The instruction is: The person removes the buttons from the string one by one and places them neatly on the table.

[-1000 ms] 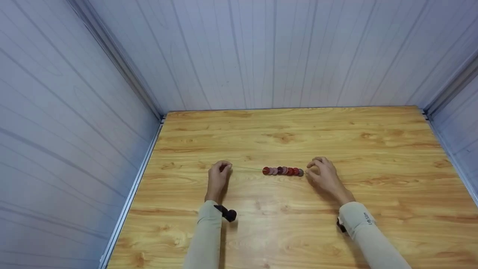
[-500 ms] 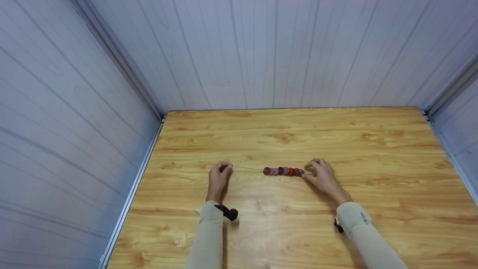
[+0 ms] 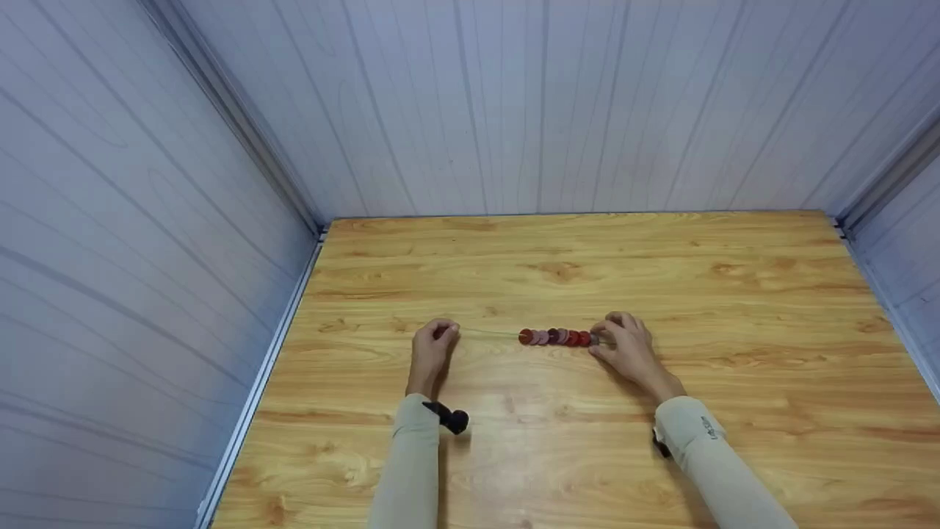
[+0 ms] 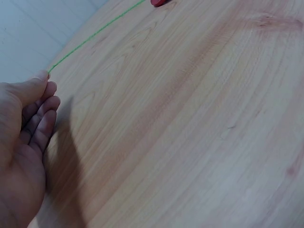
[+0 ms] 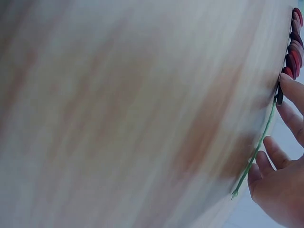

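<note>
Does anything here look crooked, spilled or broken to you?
No, nothing really stands out. The red, pink and dark discs overlap a bit unevenly along the green string, yet they form one fairly straight row. I see no spill or breakage, though fine detail is hard to make out.

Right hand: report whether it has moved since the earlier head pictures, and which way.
Yes: against the table, the right hand has shifted left, to the row of discs.

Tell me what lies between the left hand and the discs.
Only green string runs from the left hand to the discs, per the head view.
</note>
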`<state>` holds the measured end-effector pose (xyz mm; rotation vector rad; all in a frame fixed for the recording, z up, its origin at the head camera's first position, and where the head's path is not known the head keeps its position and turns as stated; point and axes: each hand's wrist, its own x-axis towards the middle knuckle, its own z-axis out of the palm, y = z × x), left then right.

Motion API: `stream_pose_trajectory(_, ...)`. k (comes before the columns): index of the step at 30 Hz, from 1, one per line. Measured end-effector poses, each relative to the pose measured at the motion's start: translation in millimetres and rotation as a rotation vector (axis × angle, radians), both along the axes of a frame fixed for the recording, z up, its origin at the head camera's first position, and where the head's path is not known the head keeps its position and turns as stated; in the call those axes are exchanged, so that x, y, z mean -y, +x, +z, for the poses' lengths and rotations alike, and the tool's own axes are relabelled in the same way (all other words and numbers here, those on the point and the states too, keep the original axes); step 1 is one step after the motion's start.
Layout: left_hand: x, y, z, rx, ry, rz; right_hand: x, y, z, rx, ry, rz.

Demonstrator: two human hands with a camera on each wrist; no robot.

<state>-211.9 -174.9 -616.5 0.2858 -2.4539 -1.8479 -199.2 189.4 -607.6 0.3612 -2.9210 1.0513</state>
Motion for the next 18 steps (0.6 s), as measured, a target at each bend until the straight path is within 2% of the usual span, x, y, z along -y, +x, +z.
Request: stream_pose_trajectory(18, -0.5, -0.1, -0.4, -0.008, 0.031, 0.035, -4.1, 0.0, -0.5, -0.001, -0.022, 0.004)
